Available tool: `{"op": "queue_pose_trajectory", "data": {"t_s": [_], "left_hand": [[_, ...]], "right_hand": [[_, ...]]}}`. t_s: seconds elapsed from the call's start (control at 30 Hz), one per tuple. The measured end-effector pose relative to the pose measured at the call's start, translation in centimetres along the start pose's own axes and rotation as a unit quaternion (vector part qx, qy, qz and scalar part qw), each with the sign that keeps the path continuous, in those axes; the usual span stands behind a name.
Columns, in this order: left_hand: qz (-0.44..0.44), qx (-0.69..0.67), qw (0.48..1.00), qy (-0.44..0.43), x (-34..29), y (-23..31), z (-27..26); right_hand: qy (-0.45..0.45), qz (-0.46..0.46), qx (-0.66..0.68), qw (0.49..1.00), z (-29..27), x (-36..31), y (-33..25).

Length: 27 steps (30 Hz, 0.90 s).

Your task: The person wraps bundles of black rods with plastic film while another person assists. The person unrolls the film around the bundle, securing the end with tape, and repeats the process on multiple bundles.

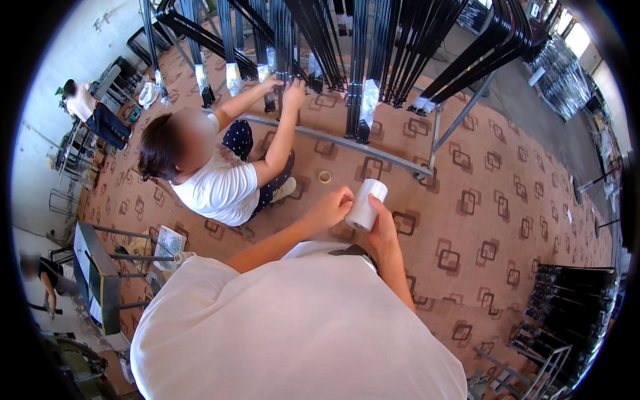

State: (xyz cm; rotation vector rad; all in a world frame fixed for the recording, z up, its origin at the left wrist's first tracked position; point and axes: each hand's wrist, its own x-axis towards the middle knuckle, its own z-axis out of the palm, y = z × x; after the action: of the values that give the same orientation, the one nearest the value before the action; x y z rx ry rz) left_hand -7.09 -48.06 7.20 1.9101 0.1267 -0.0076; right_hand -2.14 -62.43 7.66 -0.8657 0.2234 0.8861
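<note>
My right hand (383, 232) is wrapped round a roll of clear plastic film (364, 205) in front of my body, the roll tilted with its hollow core end toward me. My left hand (328, 209) is at the roll's left side, fingers curled together in a pinch; whether film is between them is too small to make out. Ahead of me, bundles of long black bars (358, 80) hang on a metal rack (333, 141), several with clear film round their lower ends. A crouching co-worker (217, 190) reaches both hands to one bundle.
A tape roll (325, 177) lies on the patterned floor covering (490, 220) beyond my hands. At the left stands a table-like frame (100, 277). More black bars (573, 313) stack at the lower right, and wrapped bundles (562, 77) stand far right. Two other people are at the left.
</note>
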Motion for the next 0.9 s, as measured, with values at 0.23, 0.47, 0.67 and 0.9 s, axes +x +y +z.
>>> {"op": "queue_pose_trajectory", "data": {"t_s": [0.23,0.47,0.67,0.9], "left_hand": [[-0.021,-0.032,0.999,-0.005,-0.1,0.6,-0.1],[-0.027,-0.035,0.999,-0.01,0.1,0.9,-0.1],[-0.02,-0.003,1.0,-0.002,0.2,0.7,-0.1],[-0.03,0.017,0.999,0.004,0.3,0.7,-1.4]], "right_hand": [[0.003,0.0,0.014,1.0,0.1,0.2,-0.1],[-0.006,-0.004,0.017,1.0,-0.3,0.7,-0.1],[0.003,-0.002,0.007,1.0,0.1,0.3,-0.4],[-0.004,-0.007,0.024,1.0,1.0,1.1,0.1]]}}
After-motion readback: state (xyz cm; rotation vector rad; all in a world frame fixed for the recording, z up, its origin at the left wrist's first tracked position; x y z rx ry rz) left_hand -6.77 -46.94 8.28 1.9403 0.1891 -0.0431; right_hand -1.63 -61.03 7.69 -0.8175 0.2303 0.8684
